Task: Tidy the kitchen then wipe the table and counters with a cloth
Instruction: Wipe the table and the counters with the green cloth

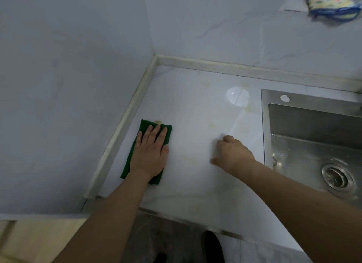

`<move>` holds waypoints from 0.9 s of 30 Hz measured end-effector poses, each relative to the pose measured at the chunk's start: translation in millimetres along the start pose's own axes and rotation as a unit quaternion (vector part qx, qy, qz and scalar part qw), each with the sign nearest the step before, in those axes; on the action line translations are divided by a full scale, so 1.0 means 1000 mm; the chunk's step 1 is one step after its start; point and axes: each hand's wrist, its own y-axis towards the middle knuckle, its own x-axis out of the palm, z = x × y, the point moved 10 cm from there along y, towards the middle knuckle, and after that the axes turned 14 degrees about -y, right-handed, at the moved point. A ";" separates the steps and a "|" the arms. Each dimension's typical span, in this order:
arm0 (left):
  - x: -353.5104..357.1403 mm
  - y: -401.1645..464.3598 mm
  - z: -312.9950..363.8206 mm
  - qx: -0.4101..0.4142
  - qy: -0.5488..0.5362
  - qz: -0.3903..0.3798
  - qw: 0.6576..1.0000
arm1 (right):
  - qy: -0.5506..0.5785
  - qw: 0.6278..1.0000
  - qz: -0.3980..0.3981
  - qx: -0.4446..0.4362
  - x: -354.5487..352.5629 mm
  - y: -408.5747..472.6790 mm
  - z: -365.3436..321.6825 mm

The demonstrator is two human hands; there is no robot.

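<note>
While flat, cloth (pixel 146 151) under left hand (pixel 150 153) (covered).

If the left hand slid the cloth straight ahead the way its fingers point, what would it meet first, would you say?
The left hand, flat on the green cloth, points up and slightly right across the counter. That path looks bare until the raised back edge strip below the wall, though depth is hard to judge.

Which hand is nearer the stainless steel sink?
Right. The right hand rests on the white counter just beside the stainless steel sink; the left hand presses the green cloth near the far wall edge.
</note>
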 end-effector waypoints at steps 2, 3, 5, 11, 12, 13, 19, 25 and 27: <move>0.001 -0.010 -0.003 0.003 0.002 -0.002 1.000 | -0.008 1.000 -0.006 0.004 0.007 0.000 -0.001; 0.001 -0.014 -0.003 0.007 0.003 -0.002 1.000 | -0.012 1.000 -0.005 0.006 0.006 0.001 0.001; 0.001 -0.025 -0.003 0.017 0.004 0.000 1.000 | -0.017 1.000 -0.008 0.011 0.007 0.003 0.002; -0.001 -0.063 -0.008 0.040 0.002 0.001 0.999 | -0.033 0.999 -0.002 0.029 0.006 0.004 0.002; -0.002 -0.064 -0.008 0.038 0.002 0.001 0.999 | -0.033 0.999 0.000 0.030 0.006 0.004 0.003; -0.001 -0.063 -0.009 0.035 0.002 0.001 0.999 | -0.031 0.999 0.001 0.030 0.006 0.004 0.004; 0.003 -0.063 -0.006 0.009 0.015 0.001 1.000 | -0.038 0.999 0.001 0.027 0.008 0.003 0.002; 0.010 -0.072 0.011 -0.003 0.002 0.004 1.000 | -0.083 0.996 -0.010 0.008 0.004 0.002 -0.001; 0.009 -0.069 0.010 -0.007 0.007 0.002 1.000 | -0.109 0.994 0.006 0.000 -0.003 0.003 -0.002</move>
